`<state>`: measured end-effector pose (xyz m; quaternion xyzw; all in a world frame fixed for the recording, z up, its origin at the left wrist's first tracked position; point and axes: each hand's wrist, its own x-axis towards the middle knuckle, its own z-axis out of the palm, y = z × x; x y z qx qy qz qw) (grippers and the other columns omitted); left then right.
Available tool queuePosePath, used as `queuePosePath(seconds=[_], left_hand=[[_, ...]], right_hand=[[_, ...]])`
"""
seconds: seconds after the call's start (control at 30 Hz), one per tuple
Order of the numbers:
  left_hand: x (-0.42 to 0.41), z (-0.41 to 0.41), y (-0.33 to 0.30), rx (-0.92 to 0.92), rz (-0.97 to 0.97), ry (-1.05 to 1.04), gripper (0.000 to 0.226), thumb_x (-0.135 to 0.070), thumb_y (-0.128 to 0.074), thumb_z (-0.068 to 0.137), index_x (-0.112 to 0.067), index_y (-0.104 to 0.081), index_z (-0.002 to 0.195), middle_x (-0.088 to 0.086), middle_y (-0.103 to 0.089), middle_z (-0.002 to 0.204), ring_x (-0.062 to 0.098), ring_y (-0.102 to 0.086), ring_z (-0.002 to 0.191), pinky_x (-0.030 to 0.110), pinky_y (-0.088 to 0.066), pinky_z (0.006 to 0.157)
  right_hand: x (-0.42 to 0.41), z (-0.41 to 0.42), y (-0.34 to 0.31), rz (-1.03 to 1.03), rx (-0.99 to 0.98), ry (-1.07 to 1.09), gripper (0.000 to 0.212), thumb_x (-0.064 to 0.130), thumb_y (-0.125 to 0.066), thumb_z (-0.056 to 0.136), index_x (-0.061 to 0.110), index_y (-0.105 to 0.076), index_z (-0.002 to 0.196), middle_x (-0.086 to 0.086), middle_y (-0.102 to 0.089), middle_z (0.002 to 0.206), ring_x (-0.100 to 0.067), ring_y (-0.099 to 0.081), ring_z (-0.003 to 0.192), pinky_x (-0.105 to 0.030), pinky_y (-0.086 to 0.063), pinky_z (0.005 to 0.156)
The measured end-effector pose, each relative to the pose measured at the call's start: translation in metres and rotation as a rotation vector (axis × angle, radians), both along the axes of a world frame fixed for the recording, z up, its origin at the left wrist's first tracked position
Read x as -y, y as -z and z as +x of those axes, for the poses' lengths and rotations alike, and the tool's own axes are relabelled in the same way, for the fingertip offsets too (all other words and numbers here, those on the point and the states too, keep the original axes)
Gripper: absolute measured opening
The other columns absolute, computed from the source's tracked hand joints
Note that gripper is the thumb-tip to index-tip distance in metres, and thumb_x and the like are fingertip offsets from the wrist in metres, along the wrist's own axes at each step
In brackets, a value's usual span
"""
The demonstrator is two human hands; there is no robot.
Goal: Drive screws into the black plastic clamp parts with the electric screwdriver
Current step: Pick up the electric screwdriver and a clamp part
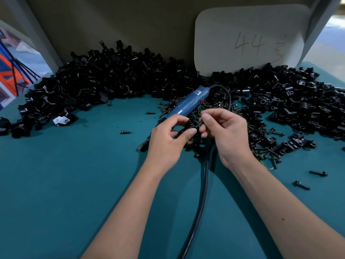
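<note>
My left hand [170, 136] pinches a black plastic clamp part [186, 128] between thumb and fingers at the table's middle. My right hand [222, 128] holds a black screw [198, 125] by its fingertips, its tip touching the clamp part. The blue electric screwdriver [188, 103] lies on the table just behind my hands, tip pointing toward my left hand, held by neither hand. Its black cable [203, 193] loops back and runs toward me between my forearms. A pile of black screws [211, 107] lies around the screwdriver.
Large heaps of black clamp parts [104, 79] fill the back of the teal table [74, 184] and its right side [291, 98]. Loose screws [318, 172] lie at the right. A white card marked 44 [248, 40] leans on the back wall.
</note>
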<state>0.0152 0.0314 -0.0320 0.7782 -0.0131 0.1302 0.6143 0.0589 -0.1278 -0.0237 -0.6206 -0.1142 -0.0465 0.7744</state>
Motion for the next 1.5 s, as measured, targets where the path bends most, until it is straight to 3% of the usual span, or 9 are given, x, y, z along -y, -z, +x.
queuePosePath(seconds=[0.13,0.5,0.63,0.77,0.9,0.97,1.1,1.33,1.5], left_hand=[[0.001,0.001,0.002,-0.007,-0.009,0.013,0.015,-0.022,-0.076,0.094,-0.026,-0.068,0.106,-0.005,-0.077,0.098,0.019,-0.077,0.072,0.035,-0.061,0.072],[-0.001,0.002,0.002,-0.036,-0.032,-0.021,0.016,-0.029,-0.078,0.089,-0.027,-0.069,0.102,0.002,-0.076,0.080,0.037,-0.074,0.072,0.050,-0.055,0.068],[-0.006,0.003,0.002,-0.052,-0.104,0.032,0.015,-0.023,-0.077,0.091,-0.025,-0.069,0.103,0.009,-0.076,0.084,0.025,-0.072,0.069,0.036,-0.052,0.068],[-0.006,0.003,0.002,-0.043,-0.096,0.081,0.019,-0.031,-0.076,0.085,-0.028,-0.072,0.103,0.024,-0.073,0.091,0.043,-0.070,0.076,0.055,-0.059,0.085],[-0.001,0.004,0.002,-0.030,-0.164,0.064,0.016,-0.012,-0.077,0.091,-0.021,-0.072,0.103,0.002,-0.077,0.093,0.032,-0.072,0.074,0.045,-0.061,0.080],[-0.001,0.004,0.000,-0.055,-0.286,0.040,0.014,-0.008,-0.072,0.095,-0.016,-0.069,0.106,0.003,-0.078,0.091,0.020,-0.074,0.074,0.028,-0.059,0.073],[0.006,0.001,-0.005,-0.118,-0.490,0.041,0.013,-0.019,-0.066,0.100,-0.013,-0.067,0.111,0.007,-0.079,0.097,0.020,-0.074,0.082,0.023,-0.058,0.074],[0.009,0.000,-0.005,-0.190,-0.584,0.033,0.013,-0.017,-0.066,0.100,-0.008,-0.067,0.109,0.006,-0.078,0.097,0.017,-0.073,0.082,0.021,-0.057,0.073],[0.006,-0.001,-0.008,-0.235,-0.636,0.035,0.050,-0.011,-0.084,0.076,-0.008,-0.065,0.122,0.006,-0.077,0.096,0.013,-0.072,0.083,0.019,-0.056,0.075]], right_hand=[[-0.007,-0.004,0.000,0.007,0.007,0.085,0.009,0.000,-0.072,0.095,0.007,-0.077,0.093,-0.004,-0.073,0.075,-0.014,-0.066,0.063,-0.023,-0.055,0.059],[-0.022,-0.008,0.005,-0.187,0.057,0.259,0.010,0.011,-0.077,0.092,0.019,-0.079,0.086,0.004,-0.076,0.078,-0.008,-0.067,0.067,-0.030,-0.057,0.058],[-0.023,-0.012,0.004,-0.144,0.030,0.211,0.007,0.008,-0.077,0.091,0.012,-0.077,0.086,0.002,-0.073,0.073,-0.007,-0.062,0.059,-0.023,-0.052,0.053],[-0.014,-0.010,-0.001,-0.313,0.127,0.252,0.015,0.022,-0.086,0.086,0.018,-0.074,0.077,-0.001,-0.065,0.060,-0.005,-0.054,0.052,-0.021,-0.046,0.052],[-0.007,-0.007,-0.012,-0.437,0.241,0.261,0.014,0.031,-0.074,0.097,0.019,-0.071,0.089,-0.001,-0.061,0.058,-0.015,-0.059,0.052,-0.031,-0.049,0.054],[0.014,0.006,-0.016,-0.659,0.335,0.366,0.015,0.027,-0.063,0.104,0.019,-0.071,0.093,0.004,-0.065,0.066,-0.011,-0.059,0.057,-0.026,-0.043,0.052],[0.061,0.028,-0.011,-1.390,0.178,0.450,0.025,0.023,-0.060,0.105,0.021,-0.073,0.126,-0.004,-0.061,0.115,-0.032,-0.043,0.117,-0.037,-0.045,0.092],[0.062,0.032,-0.011,-1.295,0.220,0.428,0.012,0.016,-0.074,0.096,0.021,-0.078,0.107,0.003,-0.052,0.098,-0.028,-0.042,0.110,-0.032,-0.039,0.092],[0.060,0.029,-0.009,-1.185,0.250,0.489,0.008,0.013,-0.076,0.094,0.020,-0.080,0.097,0.008,-0.060,0.087,-0.022,-0.051,0.102,-0.033,-0.041,0.081]])
